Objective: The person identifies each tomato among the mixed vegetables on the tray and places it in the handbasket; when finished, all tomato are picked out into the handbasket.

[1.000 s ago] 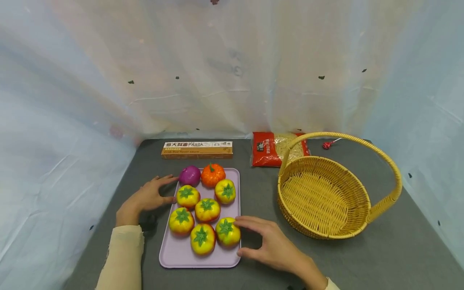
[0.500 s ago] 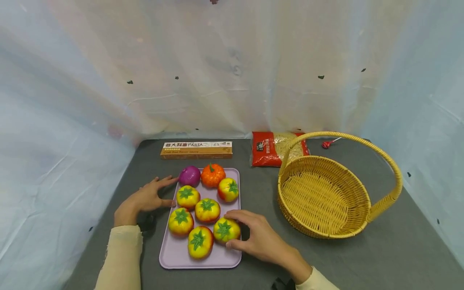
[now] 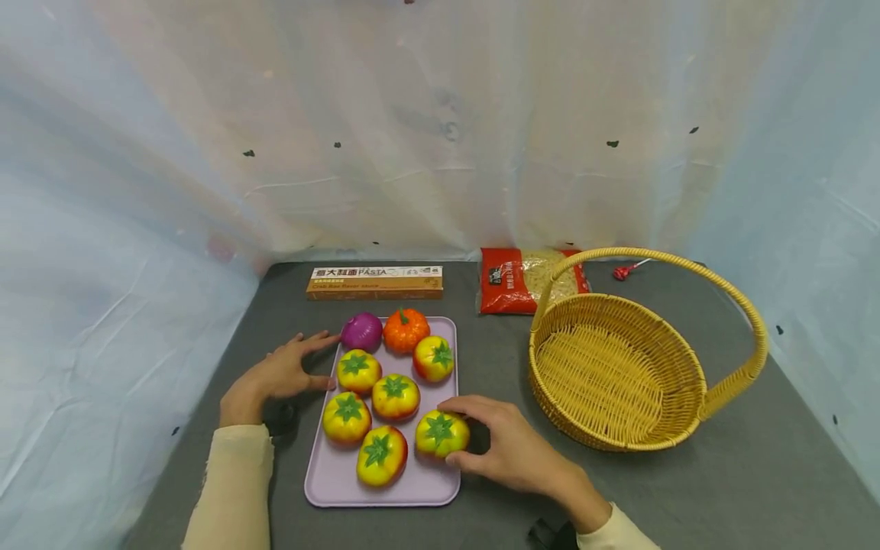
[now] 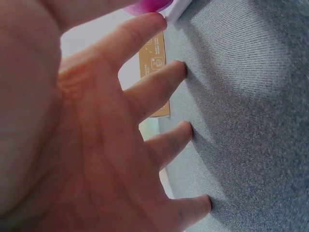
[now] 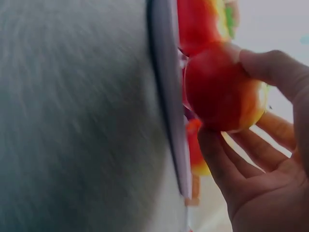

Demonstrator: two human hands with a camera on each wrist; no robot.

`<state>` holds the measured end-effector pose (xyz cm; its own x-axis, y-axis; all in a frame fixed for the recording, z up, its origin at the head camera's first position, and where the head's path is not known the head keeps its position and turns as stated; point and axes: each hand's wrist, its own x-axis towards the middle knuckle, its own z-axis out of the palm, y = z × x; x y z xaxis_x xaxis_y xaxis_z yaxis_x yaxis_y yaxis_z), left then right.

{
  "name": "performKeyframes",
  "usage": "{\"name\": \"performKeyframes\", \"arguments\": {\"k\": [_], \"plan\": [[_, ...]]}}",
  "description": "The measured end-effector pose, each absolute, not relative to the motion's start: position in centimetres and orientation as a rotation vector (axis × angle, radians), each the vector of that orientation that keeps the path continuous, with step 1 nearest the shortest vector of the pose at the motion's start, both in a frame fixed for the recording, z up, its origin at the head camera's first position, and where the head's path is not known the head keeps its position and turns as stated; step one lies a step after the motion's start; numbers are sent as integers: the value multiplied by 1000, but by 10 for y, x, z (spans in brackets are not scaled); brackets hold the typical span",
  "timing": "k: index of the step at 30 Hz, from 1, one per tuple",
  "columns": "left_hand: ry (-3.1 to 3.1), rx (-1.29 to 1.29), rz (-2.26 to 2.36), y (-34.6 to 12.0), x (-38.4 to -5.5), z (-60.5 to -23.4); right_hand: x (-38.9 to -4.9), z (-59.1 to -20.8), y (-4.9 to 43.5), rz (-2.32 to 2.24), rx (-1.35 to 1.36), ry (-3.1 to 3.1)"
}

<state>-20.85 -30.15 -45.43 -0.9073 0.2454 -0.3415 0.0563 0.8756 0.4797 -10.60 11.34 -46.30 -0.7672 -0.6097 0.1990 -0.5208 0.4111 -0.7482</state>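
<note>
At the near right of the lilac tray point(image 3: 330, 493), my right hand point(image 3: 519, 451) pinches a yellow-red toy persimmon point(image 3: 441, 433) with a green leafy top. In the right wrist view the thumb and fingers grip the red side of this persimmon point(image 5: 219, 89); whether it still touches the tray I cannot tell. My left hand point(image 3: 278, 372) lies by the tray's left edge, fingers spread, fingertips on the table in the left wrist view. Its index fingertip is close to a purple onion point(image 3: 361, 332). Several other persimmons point(image 3: 395, 396) and a small orange pumpkin point(image 3: 406, 331) sit on the tray.
On the right stands a yellow wicker basket point(image 3: 601, 386) with a tall arched handle and nothing inside. Behind are a pasta box point(image 3: 374, 283), a red pasta bag point(image 3: 502, 283) and a red lollipop point(image 3: 622, 272). A pale curtain point(image 3: 440, 153) hangs beyond the grey table.
My right hand has closed on the near-right persimmon, then drawn it slightly right, away from its neighbour. The back-right and front persimmons have tilted. My left hand has stayed put.
</note>
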Motion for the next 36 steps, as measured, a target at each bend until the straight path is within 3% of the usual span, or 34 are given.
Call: {"name": "performKeyframes", "arguments": {"k": [10,24,36], "plan": [[2645,220,656,-301,-207,-456,-90,-429,174,-1532,-776,2437],[2632,236,658,-301,-208,-458,-62,-387,295,-1626,-670,2754],[2627,206,660,-300,-209,-454,-93,-393,295,-1597,-578,2788]]}}
